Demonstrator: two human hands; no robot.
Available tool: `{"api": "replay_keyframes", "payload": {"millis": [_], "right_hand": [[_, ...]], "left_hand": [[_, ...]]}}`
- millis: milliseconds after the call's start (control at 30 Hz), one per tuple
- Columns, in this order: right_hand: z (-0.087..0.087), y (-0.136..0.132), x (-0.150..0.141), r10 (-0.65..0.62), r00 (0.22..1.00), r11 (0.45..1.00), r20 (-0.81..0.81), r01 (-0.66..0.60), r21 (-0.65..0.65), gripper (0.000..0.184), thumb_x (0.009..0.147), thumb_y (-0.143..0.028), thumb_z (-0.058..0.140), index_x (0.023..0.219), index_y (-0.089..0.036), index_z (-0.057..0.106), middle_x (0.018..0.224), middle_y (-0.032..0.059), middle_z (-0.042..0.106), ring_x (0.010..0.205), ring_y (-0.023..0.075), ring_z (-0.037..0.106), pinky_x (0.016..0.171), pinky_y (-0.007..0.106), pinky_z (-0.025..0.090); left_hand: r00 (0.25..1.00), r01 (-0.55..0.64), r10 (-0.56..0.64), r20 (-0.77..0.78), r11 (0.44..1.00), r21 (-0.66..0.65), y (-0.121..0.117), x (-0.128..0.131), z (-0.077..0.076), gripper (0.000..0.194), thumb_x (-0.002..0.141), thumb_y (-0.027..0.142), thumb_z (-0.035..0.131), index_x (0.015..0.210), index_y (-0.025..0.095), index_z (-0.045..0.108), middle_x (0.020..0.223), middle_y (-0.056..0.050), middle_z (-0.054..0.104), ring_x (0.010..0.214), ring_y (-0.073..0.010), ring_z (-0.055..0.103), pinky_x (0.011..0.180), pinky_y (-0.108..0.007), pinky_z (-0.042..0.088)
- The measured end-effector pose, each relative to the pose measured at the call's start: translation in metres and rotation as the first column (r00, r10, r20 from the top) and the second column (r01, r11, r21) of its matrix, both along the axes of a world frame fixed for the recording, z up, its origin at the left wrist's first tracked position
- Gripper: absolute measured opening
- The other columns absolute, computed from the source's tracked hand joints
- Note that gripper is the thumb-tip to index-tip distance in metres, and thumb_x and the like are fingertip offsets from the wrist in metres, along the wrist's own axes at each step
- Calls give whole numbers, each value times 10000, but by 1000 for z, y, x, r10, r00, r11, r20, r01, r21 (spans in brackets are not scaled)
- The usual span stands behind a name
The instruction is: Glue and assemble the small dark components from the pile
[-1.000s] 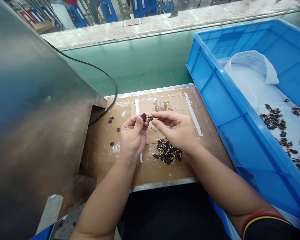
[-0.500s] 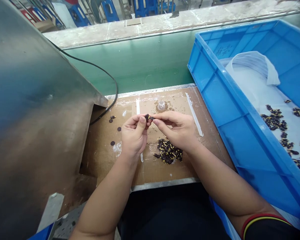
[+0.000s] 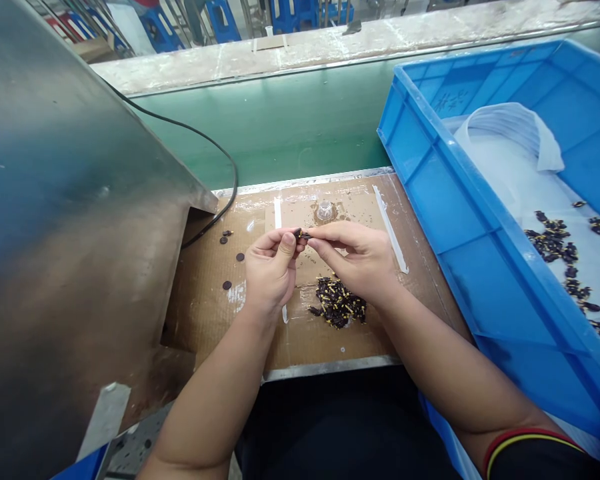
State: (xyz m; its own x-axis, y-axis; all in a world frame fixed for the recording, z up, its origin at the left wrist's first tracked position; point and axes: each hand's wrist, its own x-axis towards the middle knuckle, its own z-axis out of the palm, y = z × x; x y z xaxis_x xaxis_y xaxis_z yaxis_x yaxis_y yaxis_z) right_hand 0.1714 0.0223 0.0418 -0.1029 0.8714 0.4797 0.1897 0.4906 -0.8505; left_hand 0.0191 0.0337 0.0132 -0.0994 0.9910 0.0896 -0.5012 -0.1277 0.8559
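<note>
My left hand pinches a small black piece between thumb and fingers above the cardboard-covered bench. From the other side, the closed thumb and forefinger of my right hand grip a thin dark pin that meets the black piece. A trace of yellow shows where the two join; the fingers hide much of both. Below my hands lies a pile of small black-and-yellow parts.
At right stands a large blue crate with white lining and clusters of black-and-yellow parts. A metal housing and black cable occupy the left. Several dark discs lie on the cardboard, and a clear plastic cup stands behind my hands.
Less yellow shows between the pin and the black piece now. Both hands keep their grip and stay nearly in place; the whole view has shifted slightly.
</note>
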Motion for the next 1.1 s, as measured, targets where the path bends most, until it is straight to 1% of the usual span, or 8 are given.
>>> {"api": "replay_keyframes", "payload": {"millis": [233, 367, 467, 633, 733, 833, 1000, 1100], "right_hand": [[-1, 0, -2, -40, 998, 996, 45, 36, 85, 166, 943, -238, 683, 1066, -283, 786, 1033, 10, 798, 935, 172, 742, 875, 358, 614], [0, -1, -3, -103, 991, 984, 90, 88, 153, 138, 946, -225, 677, 1031, -239, 785, 1005, 19, 805, 889, 156, 748, 833, 321, 619], [-1, -1, -4, -135, 981, 975, 136, 107, 194, 135, 946, -201, 673, 1025, -221, 780, 1008, 33, 806, 910, 155, 752, 861, 313, 617], [-6, 0, -5, -205, 963, 949, 177, 151, 278, 148, 964, -182, 646, 1034, -218, 771, 1030, 37, 803, 949, 153, 753, 891, 310, 619], [-8, 0, -5, -220, 960, 936, 172, 158, 314, 153, 970, -176, 639, 1054, -209, 764, 1040, 40, 801, 960, 147, 753, 898, 302, 620], [-6, 0, -4, -222, 957, 939, 187, 158, 305, 156, 976, -180, 630, 1054, -216, 760, 1052, 32, 800, 968, 149, 752, 901, 309, 621], [-8, 1, -2, -237, 961, 951, 145, 199, 235, 157, 954, -206, 649, 1082, -214, 739, 1036, 20, 790, 920, 143, 741, 868, 309, 621], [-13, 8, -2, -246, 966, 955, 76, 228, 189, 137, 917, -220, 680, 1044, -201, 729, 987, 20, 766, 857, 134, 722, 820, 295, 618]], "left_hand": [[1000, -21, 21, -4, 1000, 20, 0, 0, 0, 215, 751, 344, 889, 853, 189, 781, 836, -46, 724, 719, -86, 651, 739, -187, 561], [992, -70, 79, -101, 994, 89, 0, -2, -6, 166, 794, 316, 857, 889, 199, 788, 887, -56, 741, 749, -100, 674, 768, -211, 579], [972, -103, 131, -193, 983, 151, -2, -1, -10, 133, 843, 308, 815, 934, 215, 791, 935, -60, 749, 784, -118, 697, 803, -244, 599], [910, -176, 263, -319, 945, 276, -10, 7, -6, 137, 879, 258, 776, 1013, 234, 790, 1069, -67, 751, 1017, -176, 725, 982, -305, 596], [886, -180, 291, -360, 933, 311, -15, 10, -3, 160, 896, 226, 752, 1053, 231, 782, 1119, -68, 741, 1061, -185, 717, 1027, -326, 584], [889, -174, 285, -359, 934, 312, -15, 11, -5, 173, 898, 216, 749, 1068, 234, 779, 1136, -64, 738, 1071, -176, 713, 1038, -313, 578], [950, -99, 160, -268, 969, 227, -4, 11, -14, 206, 969, 341, 664, 1111, 224, 757, 1174, -91, 721, 1043, -189, 714, 956, -352, 614], [924, -190, 259, -282, 950, 249, 0, 6, -12, 247, 1002, 384, 603, 1073, 192, 742, 1102, -106, 724, 933, -164, 710, 848, -307, 608]]}}
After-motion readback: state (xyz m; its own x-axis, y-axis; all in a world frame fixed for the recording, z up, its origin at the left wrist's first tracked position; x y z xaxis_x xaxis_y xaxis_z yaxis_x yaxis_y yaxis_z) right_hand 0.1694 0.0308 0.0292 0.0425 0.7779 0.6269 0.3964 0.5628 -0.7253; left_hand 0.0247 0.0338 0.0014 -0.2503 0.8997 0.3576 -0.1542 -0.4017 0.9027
